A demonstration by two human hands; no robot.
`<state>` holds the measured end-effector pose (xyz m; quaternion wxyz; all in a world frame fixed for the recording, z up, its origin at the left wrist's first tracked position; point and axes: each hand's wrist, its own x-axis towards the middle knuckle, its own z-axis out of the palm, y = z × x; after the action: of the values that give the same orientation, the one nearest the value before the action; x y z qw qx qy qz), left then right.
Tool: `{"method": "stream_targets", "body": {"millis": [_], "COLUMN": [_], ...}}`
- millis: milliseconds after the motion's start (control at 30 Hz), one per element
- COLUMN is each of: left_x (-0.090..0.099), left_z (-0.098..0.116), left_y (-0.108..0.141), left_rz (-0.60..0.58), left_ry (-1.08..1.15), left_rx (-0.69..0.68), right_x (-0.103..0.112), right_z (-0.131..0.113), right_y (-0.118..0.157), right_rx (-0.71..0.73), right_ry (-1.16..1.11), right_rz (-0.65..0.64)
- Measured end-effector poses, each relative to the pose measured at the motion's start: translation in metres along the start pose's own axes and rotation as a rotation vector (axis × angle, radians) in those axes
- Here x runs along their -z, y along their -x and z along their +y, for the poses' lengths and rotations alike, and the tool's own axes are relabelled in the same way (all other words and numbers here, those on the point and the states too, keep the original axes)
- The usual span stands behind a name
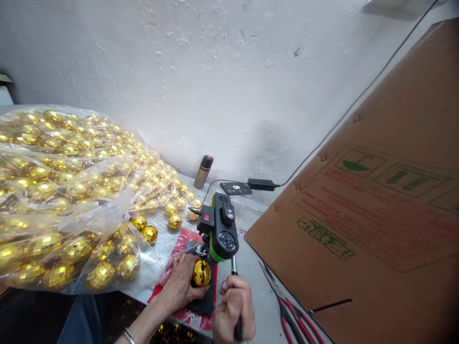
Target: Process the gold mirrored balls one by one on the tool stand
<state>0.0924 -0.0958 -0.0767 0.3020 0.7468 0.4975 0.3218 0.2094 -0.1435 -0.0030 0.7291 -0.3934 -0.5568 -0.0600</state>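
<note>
My left hand (184, 279) is closed round a gold faceted ball (201, 273), thumb and fingers on its sides, over the dark base (203, 306) of a small bench machine. The machine's black head with a green band (225, 227) stands just beyond the ball; its working tip is hidden. My right hand (234, 306) is wrapped round the machine's lever handle (234, 266), whose metal rod and black end show above and below the fist. Under the base lies a red plastic sheet (184, 239).
A big clear bag (118, 205) of gold balls fills the left; a few loose balls (175, 220) lie beside it. A spray can (203, 172), a power adapter (261, 184) and its cable stand by the wall. Red-handled scissors (287, 306) and a large carton (358, 205) are to the right.
</note>
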Motion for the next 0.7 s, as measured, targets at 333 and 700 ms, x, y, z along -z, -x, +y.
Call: {"method": "stream_targets", "body": {"millis": [333, 700], "left_x": [0.004, 0.021], "left_z": [0.003, -0.012], "left_y": [-0.001, 0.031], "left_rz": [-0.028, -0.091], "left_ry": [0.010, -0.064], "left_rx": [0.003, -0.095], "right_x": [0.006, 0.010], "right_z": [0.019, -0.044], "right_y": [0.016, -0.079], "right_rx": [0.129, -0.133], "right_ry": [0.032, 0.049], "right_rz": [-0.075, -0.194]}}
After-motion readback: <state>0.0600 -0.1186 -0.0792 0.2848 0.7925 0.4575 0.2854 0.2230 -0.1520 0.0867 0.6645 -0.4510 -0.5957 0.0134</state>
